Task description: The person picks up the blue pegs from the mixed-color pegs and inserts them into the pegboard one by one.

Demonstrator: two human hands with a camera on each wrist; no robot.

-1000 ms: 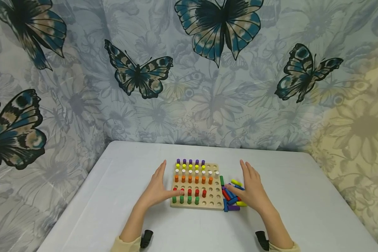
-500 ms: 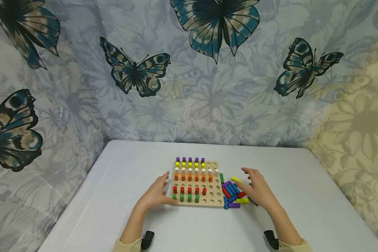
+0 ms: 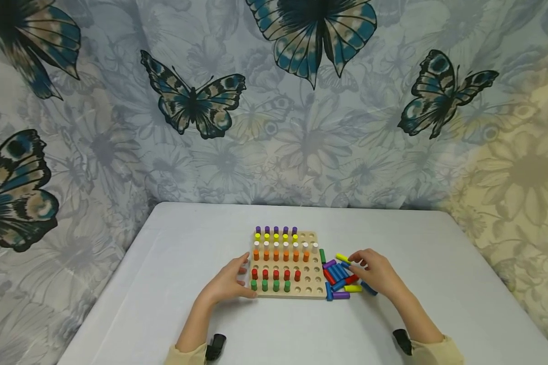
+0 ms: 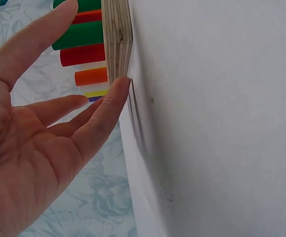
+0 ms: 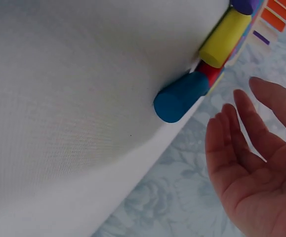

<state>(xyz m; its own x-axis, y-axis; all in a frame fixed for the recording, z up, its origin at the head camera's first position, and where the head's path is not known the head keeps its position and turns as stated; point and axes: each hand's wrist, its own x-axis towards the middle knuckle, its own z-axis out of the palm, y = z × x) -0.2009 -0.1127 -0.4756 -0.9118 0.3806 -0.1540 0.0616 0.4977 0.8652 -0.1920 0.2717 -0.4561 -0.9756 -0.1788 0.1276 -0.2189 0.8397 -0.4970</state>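
A wooden pegboard lies on the table, with rows of purple, yellow, white, orange, red and green pegs standing in its holes. My left hand rests against the board's left side, fingers spread and loosely bent. In the left wrist view a fingertip of the left hand meets the plywood edge, and the thumb is by the green pegs. Over the right side of the loose pegs hovers my right hand, relaxed and holding nothing. The right wrist view has it apart from a blue peg.
Loose blue, red, purple, yellow and green pegs lie in a heap right of the board, among them a yellow peg and a purple peg. A white cloth covers the table. Butterfly-print fabric hangs behind.
My left hand has come down from above the board to its left edge. The right hand has moved right and lower over the loose pegs, its fingers bending more.
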